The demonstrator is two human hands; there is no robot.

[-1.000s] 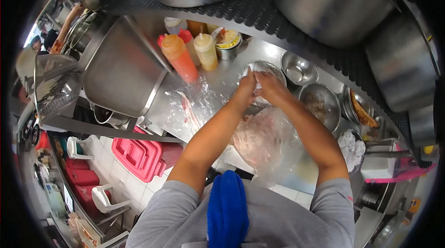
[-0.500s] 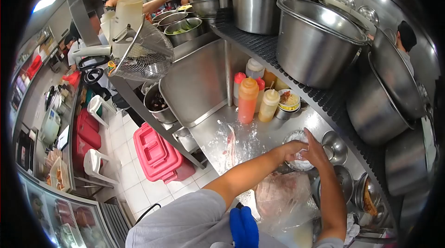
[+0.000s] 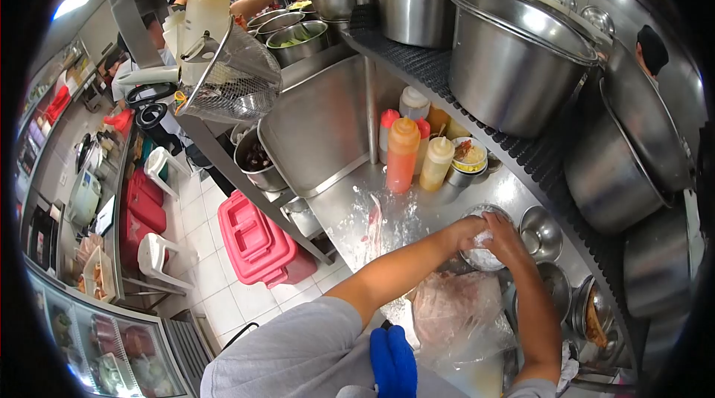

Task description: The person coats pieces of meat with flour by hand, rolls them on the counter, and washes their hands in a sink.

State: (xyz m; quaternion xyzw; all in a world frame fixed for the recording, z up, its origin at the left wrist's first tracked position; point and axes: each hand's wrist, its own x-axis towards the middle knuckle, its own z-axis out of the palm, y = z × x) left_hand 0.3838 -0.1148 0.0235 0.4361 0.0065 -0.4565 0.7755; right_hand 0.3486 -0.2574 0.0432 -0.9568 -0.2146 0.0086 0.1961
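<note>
Both hands meet above a metal bowl (image 3: 484, 258) of white powder, which looks like flour. My left hand (image 3: 469, 233) has its fingers curled round a small white-coated piece (image 3: 482, 238). Closed against the same piece from the other side is my right hand (image 3: 503, 237). The piece's kind cannot be made out under the coating and fingers. Nearer my body lies a clear plastic bag (image 3: 458, 309) with pale pink meat in it. To the left, a thin meat strip (image 3: 375, 215) rests on the powder-dusted steel table (image 3: 339, 208).
Squeeze bottles (image 3: 403, 156) and a small stacked bowl (image 3: 469, 155) stand behind the hands. An empty steel bowl (image 3: 541, 233) sits right of the powder. Large pots (image 3: 514, 63) crowd the overhead shelf (image 3: 428, 70). A red lidded bin (image 3: 261, 238) is on the floor. Other people work beyond.
My right hand's fingers, stretched out before, have curled down and closed on the white-coated piece. Both hands stay over the powder bowl. The view has shifted slightly.
</note>
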